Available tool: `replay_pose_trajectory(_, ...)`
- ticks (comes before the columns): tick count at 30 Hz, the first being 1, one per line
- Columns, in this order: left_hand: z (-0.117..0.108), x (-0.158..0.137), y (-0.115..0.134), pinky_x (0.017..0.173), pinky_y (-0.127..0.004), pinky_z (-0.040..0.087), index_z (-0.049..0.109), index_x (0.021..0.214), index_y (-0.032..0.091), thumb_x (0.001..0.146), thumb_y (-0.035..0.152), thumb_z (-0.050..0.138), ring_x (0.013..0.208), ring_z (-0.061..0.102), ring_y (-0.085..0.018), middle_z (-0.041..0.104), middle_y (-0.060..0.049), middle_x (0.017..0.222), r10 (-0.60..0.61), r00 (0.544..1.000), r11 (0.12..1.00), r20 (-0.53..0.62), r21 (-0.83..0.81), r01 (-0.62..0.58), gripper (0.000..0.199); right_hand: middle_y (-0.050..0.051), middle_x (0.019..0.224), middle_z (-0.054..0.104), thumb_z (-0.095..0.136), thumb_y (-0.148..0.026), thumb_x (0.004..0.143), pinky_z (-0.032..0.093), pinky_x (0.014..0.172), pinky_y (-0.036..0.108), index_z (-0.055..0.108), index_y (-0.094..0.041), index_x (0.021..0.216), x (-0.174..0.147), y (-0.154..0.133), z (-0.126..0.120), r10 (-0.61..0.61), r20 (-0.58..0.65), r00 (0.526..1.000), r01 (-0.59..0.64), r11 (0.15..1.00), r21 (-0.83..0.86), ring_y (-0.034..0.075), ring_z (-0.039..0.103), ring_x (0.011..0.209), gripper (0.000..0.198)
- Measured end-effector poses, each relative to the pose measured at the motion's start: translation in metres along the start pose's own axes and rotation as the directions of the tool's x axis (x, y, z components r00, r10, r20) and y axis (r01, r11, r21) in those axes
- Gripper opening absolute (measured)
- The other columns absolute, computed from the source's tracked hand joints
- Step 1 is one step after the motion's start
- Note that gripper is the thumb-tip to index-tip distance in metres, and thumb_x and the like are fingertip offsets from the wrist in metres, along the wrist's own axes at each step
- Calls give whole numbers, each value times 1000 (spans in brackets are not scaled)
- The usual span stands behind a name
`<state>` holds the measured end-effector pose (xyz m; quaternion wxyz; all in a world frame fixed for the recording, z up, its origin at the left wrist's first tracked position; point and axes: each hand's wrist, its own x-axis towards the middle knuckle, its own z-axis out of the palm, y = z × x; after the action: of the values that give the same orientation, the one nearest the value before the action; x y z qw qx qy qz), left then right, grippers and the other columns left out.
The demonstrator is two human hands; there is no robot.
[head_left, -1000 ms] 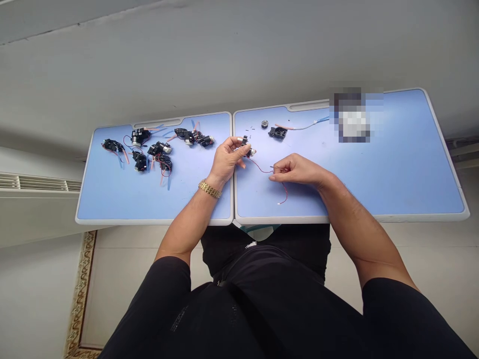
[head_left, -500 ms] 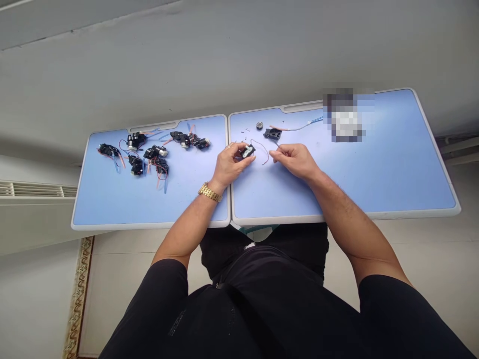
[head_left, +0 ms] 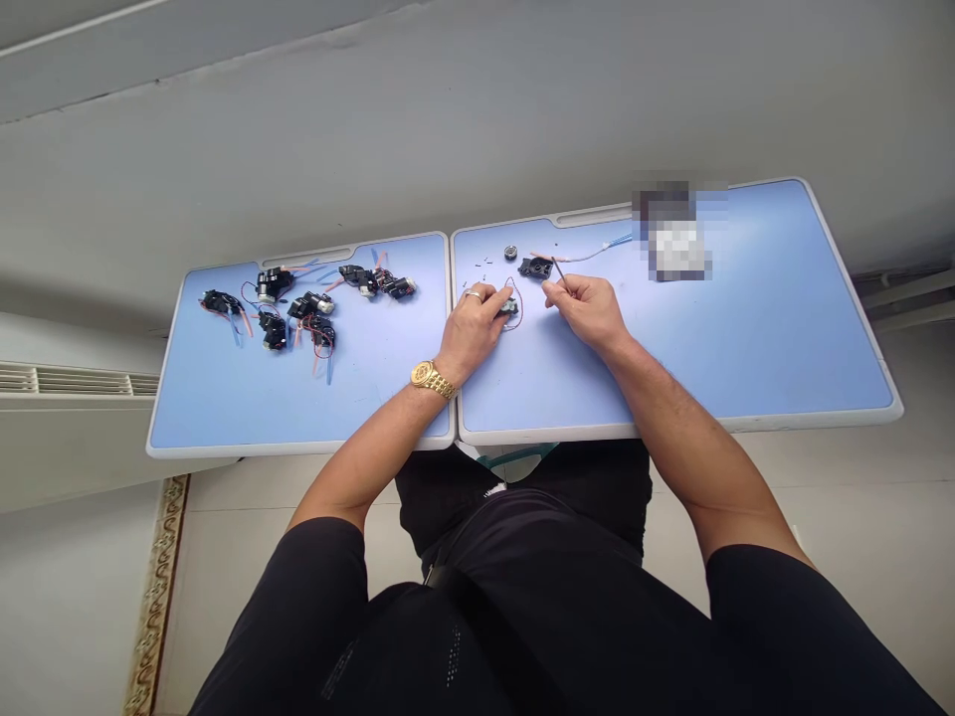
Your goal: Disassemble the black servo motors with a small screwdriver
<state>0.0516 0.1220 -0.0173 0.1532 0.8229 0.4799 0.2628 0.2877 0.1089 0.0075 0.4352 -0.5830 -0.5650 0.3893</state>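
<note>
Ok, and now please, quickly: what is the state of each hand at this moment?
Left hand: closed, holding a small wired part in its fingers.
Right hand: closed, holding a thin dark rod.

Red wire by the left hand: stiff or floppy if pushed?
Probably floppy: the red wire bends in a loose curve. Likely light too, being so thin. It might catch on the small part at the left hand, since it curls close beside it.

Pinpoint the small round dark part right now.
Head view: the small round dark part lies on the right table panel, near its far edge, just left of the loose black housing, beyond the left hand.
</note>
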Motion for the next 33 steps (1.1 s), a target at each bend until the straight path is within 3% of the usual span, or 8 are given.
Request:
replay_pose_trajectory(4, -6, 7, 17, 109, -42, 59, 66, 155, 22, 104, 14, 71, 123, 70, -30, 72, -15, 136, -101, 993, 988, 63, 125, 93, 52, -4, 56, 44, 73, -67, 91, 31, 62, 32, 65, -22, 63, 1, 3, 1, -7, -14, 1000, 7, 1000, 0, 13, 37, 60, 53)
replay_pose_trajectory(10, -8, 22, 40, 109, -45, 59, 72, 138, 20, 107, 24, 75, 129, 69, -35, 76, -17, 134, -161, 981, 958, 104, 255, 130, 32, -4, 56, 46, 72, -74, 92, 32, 62, 32, 67, -23, 64, 2, 5, 2, -22, -34, 999, 21, 1000, -12, 13, 39, 60, 59)
replay_pose_trajectory(13, -6, 30, 41, 108, -46, 59, 73, 136, 21, 105, 26, 78, 130, 68, -35, 78, -15, 132, -186, 979, 954, 84, 254, 160, 32, -4, 56, 47, 71, -76, 91, 33, 62, 32, 69, -23, 66, 3, 4, 2, -14, -32, 999, 14, 1000, -10, 14, 39, 60, 60)
replay_pose_trajectory(19, -11, 26, 36, 111, -48, 58, 68, 149, 20, 104, 26, 79, 134, 66, -36, 75, -18, 139, -175, 983, 965, 56, 210, 159, 47, -4, 56, 47, 69, -70, 90, 31, 61, 32, 68, -22, 65, 3, 2, 2, -4, -32, 999, 4, 1000, 0, 13, 38, 59, 54)
replay_pose_trajectory(24, -13, 17, 30, 110, -48, 59, 70, 145, 17, 105, 21, 75, 126, 69, -35, 75, -18, 135, -153, 985, 974, 75, 182, 137, 40, -4, 56, 45, 65, -60, 95, 35, 64, 33, 69, -23, 67, 3, 0, 1, -21, -10, 1000, 20, 998, -64, 14, 41, 61, 47)
replay_pose_trajectory(28, -8, 10, 34, 107, -44, 59, 71, 137, 20, 104, 21, 74, 120, 71, -31, 77, -14, 127, -94, 992, 989, 85, 120, 84, 34, -2, 60, 55, 57, -50, 100, 40, 69, 34, 76, -22, 82, 1, -3, -5, -10, 45, 999, 17, 989, -146, 17, 50, 64, 39)
replay_pose_trajectory(33, -3, 3, 47, 104, -42, 59, 69, 138, 19, 104, 24, 76, 116, 73, -30, 77, -13, 125, -71, 989, 996, 133, 55, 64, 36, 1, 77, 72, 51, -30, 100, 48, 81, 36, 82, -23, 118, -2, -14, -17, -30, 134, 991, 71, 948, -310, 21, 62, 73, 37)
